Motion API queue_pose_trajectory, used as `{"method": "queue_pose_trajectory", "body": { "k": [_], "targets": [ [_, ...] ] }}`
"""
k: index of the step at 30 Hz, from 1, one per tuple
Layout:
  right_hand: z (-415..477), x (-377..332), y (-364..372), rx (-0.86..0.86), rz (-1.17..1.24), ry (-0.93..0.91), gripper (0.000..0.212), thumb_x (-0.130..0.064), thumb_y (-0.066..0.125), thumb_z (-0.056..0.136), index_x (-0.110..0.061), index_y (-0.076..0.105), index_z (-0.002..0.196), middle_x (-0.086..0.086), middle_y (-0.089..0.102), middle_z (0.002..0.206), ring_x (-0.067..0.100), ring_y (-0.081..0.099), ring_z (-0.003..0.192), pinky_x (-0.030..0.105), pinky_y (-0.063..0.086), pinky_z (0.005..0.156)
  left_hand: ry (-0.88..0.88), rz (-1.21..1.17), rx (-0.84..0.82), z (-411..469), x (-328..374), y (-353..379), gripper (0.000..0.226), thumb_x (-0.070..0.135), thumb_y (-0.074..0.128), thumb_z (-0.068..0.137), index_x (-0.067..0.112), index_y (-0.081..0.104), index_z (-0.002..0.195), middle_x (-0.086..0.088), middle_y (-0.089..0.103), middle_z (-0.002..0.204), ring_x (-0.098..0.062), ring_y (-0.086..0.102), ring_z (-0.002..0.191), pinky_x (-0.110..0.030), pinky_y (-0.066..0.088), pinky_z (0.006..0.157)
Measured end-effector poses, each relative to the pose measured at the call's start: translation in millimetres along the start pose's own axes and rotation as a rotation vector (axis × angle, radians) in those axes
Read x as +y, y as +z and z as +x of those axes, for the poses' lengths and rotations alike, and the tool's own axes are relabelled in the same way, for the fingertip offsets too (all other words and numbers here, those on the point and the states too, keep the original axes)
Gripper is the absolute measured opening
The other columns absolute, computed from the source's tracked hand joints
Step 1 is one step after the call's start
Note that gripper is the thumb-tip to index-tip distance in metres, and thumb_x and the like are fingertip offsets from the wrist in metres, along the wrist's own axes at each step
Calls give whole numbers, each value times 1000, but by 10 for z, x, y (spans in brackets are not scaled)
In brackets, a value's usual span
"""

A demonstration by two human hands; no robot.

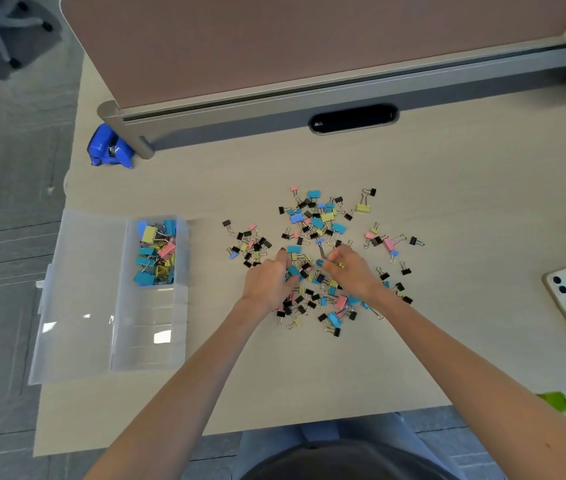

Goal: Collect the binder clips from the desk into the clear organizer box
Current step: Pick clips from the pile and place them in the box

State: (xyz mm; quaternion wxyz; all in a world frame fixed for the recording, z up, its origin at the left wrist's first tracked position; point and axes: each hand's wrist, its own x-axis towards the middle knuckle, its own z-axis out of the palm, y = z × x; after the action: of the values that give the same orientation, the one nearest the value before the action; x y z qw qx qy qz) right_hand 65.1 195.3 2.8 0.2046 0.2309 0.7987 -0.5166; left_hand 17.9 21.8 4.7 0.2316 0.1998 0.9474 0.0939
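Clear organizer box point(150, 330) sits left of frame, lid open, only the top compartment loaded. Most binder clips point(316, 220) lie loose mid-frame on the counter point(309, 375). Left hand point(269, 278): fingers curled into the pile, can't tell if it has any. Right hand point(350, 271): fingers pinch a couple of small ones. Risk: an overfull grab sheds clips on the carry left, and tangled wire handles could drag neighbours along.

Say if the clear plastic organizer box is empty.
No, blue, yellow and pink binder clips lie in the clear plastic organizer box, at its far end.
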Motion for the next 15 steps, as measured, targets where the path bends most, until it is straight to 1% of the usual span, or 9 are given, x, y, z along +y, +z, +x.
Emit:
{"method": "queue_pose_trajectory", "body": {
  "k": [2, 4, 7, 9, 11, 12, 15],
  "targets": [
    [-2, -36, 23, 2, 6, -8, 15, -26, 52, 96, -12, 49, 99, 3, 54, 108, 18, 52, 101, 32, 44, 87, -8, -29, 8, -16, -21, -31, 29, 38, 55, 94, 17, 47, 113, 1, 64, 78, -15, 51, 53, -26, 35, 46],
    [-8, -83, 56, -6, 11, -16, 12, -25, 53, 96, -13, 50, 97, 2, 55, 106, 16, 52, 99, 33, 45, 87, -32, -61, 8, -38, -53, -95, 27, 38, 55, 94, 18, 48, 111, 3, 60, 74, -13, 49, 51, -26, 32, 46],
    [-14, -174, 131, -15, 2, -50, 9, -25, 54, 95, -19, 50, 91, 4, 59, 106, 18, 56, 92, 37, 49, 83, -61, -90, 9, -89, -150, -197, 26, 37, 56, 93, 19, 48, 110, 5, 55, 68, -16, 52, 54, -28, 32, 47],
    [-21, -263, 200, -21, -11, -72, 9, -25, 54, 95, -20, 49, 90, 3, 60, 100, 15, 56, 79, 34, 49, 73, -65, -112, 20, -131, -237, -279, 26, 37, 56, 93, 19, 47, 110, 7, 53, 64, -16, 54, 55, -27, 32, 47],
    [-30, -369, 297, -38, -1, -83, 8, -23, 52, 96, -17, 49, 93, 2, 59, 87, 10, 52, 66, 26, 42, 59, -68, -134, 45, -174, -342, -361, 29, 40, 56, 93, 20, 47, 112, 5, 53, 64, -20, 57, 61, -29, 35, 50],
    [-34, -425, 354, -44, 3, -84, 9, -22, 51, 97, -14, 48, 96, 1, 58, 82, 9, 50, 62, 23, 39, 55, -71, -144, 60, -195, -402, -404, 30, 41, 56, 92, 20, 48, 113, 4, 54, 65, -22, 57, 66, -30, 37, 53],
    [-45, -584, 559, -39, 36, -92, 10, -18, 50, 97, -10, 47, 100, 2, 58, 74, 11, 49, 57, 21, 38, 49, -67, -177, 97, -256, -620, -520, 31, 39, 57, 91, 21, 46, 114, -4, 63, 81, -25, 59, 74, -34, 46, 63]
  ]
}}
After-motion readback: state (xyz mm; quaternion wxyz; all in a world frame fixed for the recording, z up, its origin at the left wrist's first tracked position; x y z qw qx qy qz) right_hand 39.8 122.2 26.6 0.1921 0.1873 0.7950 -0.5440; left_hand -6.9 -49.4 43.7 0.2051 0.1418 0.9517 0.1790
